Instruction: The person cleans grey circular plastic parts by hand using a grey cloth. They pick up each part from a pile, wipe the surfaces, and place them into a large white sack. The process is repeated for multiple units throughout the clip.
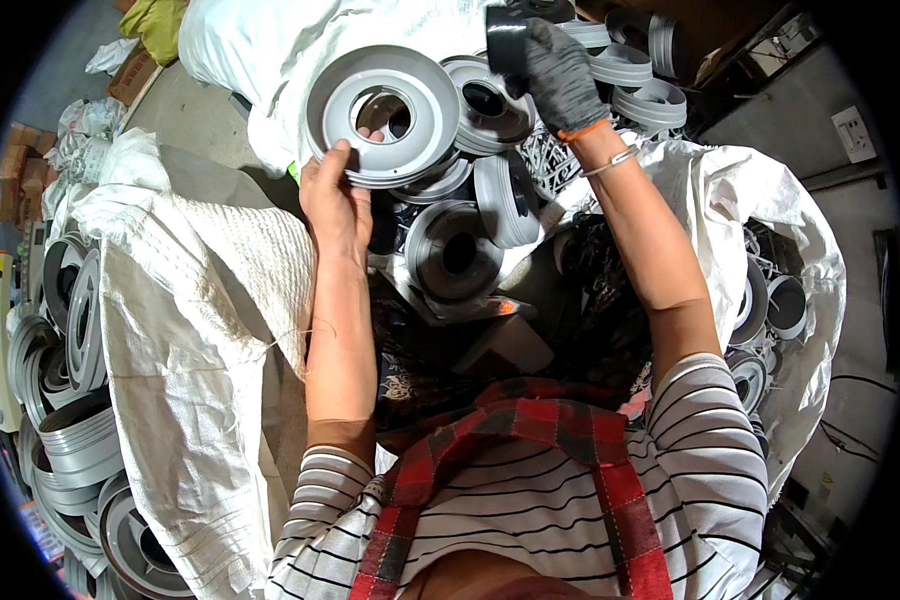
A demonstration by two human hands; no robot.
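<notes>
My bare left hand (337,195) grips the near rim of a grey round plastic flanged ring (425,105), thumb on top and fingertips showing through its central hole. The ring is held up over a heap of similar parts. My right hand (562,80), in a grey glove with an orange cuff, is closed around a short black cylindrical piece (507,45) at the far side. Whether that piece is hollow cannot be seen. Below the hands lie another grey flanged ring (458,255) and a grey ribbed ring (502,200), which leans against it.
A white woven sack (190,290) stands at my left, beside stacked grey rings (80,440). Another white sack (810,260) at my right holds more round parts. Grey rings (650,100) pile up at the far right. A wall socket (852,135) is on the right wall.
</notes>
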